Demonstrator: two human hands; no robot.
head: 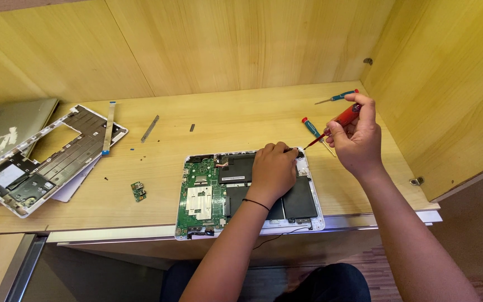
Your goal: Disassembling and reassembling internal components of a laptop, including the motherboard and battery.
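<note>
An opened white laptop base [308, 168] lies at the desk's front edge, its green circuit board [199, 196] and black battery [300, 201] exposed. My left hand [274, 170] rests on the upper middle of the base, its fingers curled down near the top right corner. My right hand [354, 140] holds a red-handled screwdriver [342, 118] just right of the laptop, with the tip slanting down towards that corner. A thin black band circles my left wrist.
Two blue-handled screwdrivers [312, 128] [339, 97] lie behind my right hand. A removed keyboard frame [46, 162] and a grey lid [6, 126] sit at the left. A small green board [138, 191], a flat ribbon cable [108, 127], a metal strip [150, 128] and loose screws dot the desk. Wooden walls enclose the back and right.
</note>
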